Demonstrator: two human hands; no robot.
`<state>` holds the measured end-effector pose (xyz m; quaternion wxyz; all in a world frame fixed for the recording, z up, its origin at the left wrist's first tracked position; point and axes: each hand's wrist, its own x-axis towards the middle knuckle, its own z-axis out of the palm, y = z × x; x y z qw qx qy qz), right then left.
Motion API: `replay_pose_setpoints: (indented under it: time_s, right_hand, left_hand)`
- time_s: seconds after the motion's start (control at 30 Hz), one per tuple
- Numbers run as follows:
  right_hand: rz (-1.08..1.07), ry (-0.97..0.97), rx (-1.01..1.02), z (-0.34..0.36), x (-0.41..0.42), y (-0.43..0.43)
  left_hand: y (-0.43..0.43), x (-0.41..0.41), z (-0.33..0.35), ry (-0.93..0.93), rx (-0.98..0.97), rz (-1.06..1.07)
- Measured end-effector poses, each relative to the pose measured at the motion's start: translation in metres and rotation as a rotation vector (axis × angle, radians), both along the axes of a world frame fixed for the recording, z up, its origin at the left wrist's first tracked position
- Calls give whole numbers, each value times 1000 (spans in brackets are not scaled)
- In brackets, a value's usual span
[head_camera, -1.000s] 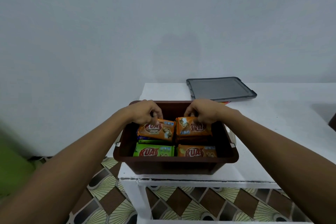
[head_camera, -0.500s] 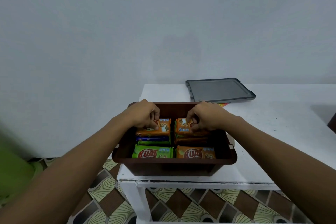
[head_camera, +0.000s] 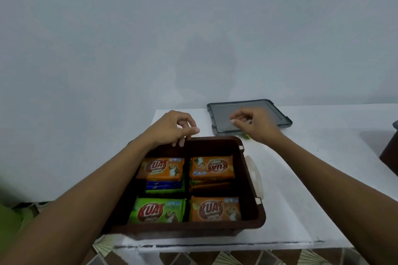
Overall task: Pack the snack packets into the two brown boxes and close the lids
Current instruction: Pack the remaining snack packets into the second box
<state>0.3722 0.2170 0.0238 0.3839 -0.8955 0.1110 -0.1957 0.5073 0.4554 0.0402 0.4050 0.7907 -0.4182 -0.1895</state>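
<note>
Reads "KUAT" in pale letters on a red oval across all four top packets in the brown box (head_camera: pixel 247 170): upright on the far-left orange packet (head_camera: pixel 160 169), upside down on the far-right orange packet (head_camera: pixel 212 168), upright again on the green packet (head_camera: pixel 158 211) at the near left and on the near-right orange packet (head_camera: pixel 215 208). Cartoon figures and small blue print beside each logo, too small to read. Under the far-left orange one, the edge of a blue packet (head_camera: pixel 163 185), nothing legible.

Sits open at the near left corner of the white table (head_camera: pixel 301 178), near wall close to the table's front edge, left wall at its left edge. Bare tabletop to the right of the box and beyond it. Behind the box's far right corner, lying flat and apart from it, the grey lid (head_camera: pixel 219 114). Between lid and box, a scrap of green (head_camera: pixel 246 135), mostly hidden. Well right of the box, cut by the frame, a dark brown shape (head_camera: pixel 392 157).

Dark brown plastic, rectangular, rounded corners, rolled rim, a white latch (head_camera: pixel 256 178) outside the right wall. Packed two by two, stacks stopping short of the rim.

Over the box's far left rim, the left hand (head_camera: pixel 172 127): fingers loosely curled, tips at the rim, gripping nothing. Beyond the far right corner, above the lid, the right hand (head_camera: pixel 256 122): fingers loosely bent, thumb near forefinger, nothing visibly held.
</note>
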Motion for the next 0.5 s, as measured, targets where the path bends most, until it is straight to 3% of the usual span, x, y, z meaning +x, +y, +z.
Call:
replay_pose_setpoints:
  time_s: [0.1, 0.27, 0.5]
  right_hand:
    - [-43, 191, -186, -21, 18, -52]
    - [203, 538, -484, -56, 52, -112]
    - [-4, 609, -800, -84, 15, -184]
  left_hand:
    - [-33, 17, -3, 14, 2, 50]
    - [-96, 45, -22, 32, 129, 52]
    - [-156, 69, -39, -6, 243, -1]
